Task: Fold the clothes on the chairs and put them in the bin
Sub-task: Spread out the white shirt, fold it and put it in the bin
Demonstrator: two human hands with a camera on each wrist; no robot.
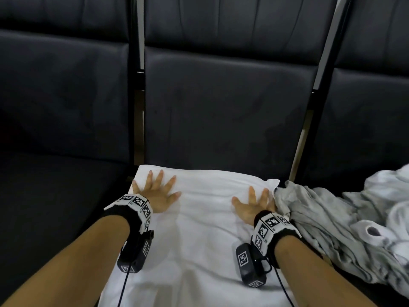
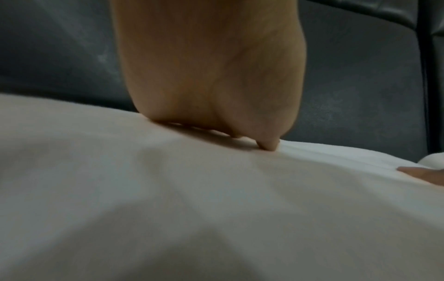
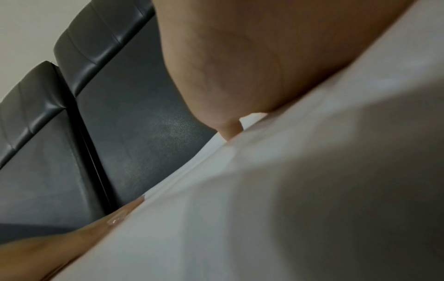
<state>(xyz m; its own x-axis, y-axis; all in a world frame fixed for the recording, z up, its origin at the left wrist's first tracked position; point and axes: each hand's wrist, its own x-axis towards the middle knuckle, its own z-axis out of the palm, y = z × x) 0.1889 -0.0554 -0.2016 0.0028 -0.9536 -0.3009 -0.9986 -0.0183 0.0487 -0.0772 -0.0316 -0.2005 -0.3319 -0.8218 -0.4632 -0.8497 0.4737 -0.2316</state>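
A white garment (image 1: 199, 218) lies spread flat on the seat of the middle black chair (image 1: 221, 107). My left hand (image 1: 158, 191) presses flat on its far left corner with fingers spread. My right hand (image 1: 252, 202) lies flat on its far right part, fingers straight, its outer edge partly hidden by a crumpled grey garment (image 1: 332, 229). In the left wrist view my palm (image 2: 211, 76) bears down on the white cloth (image 2: 216, 209). The right wrist view shows my palm (image 3: 240, 57) on the same cloth (image 3: 288, 190).
The grey garment is heaped on the right chair's seat (image 1: 376, 129), overlapping the white one's right edge. The left chair (image 1: 55, 129) is dark and bare. Black metal frame bars (image 1: 138, 85) separate the chairs. No bin is in view.
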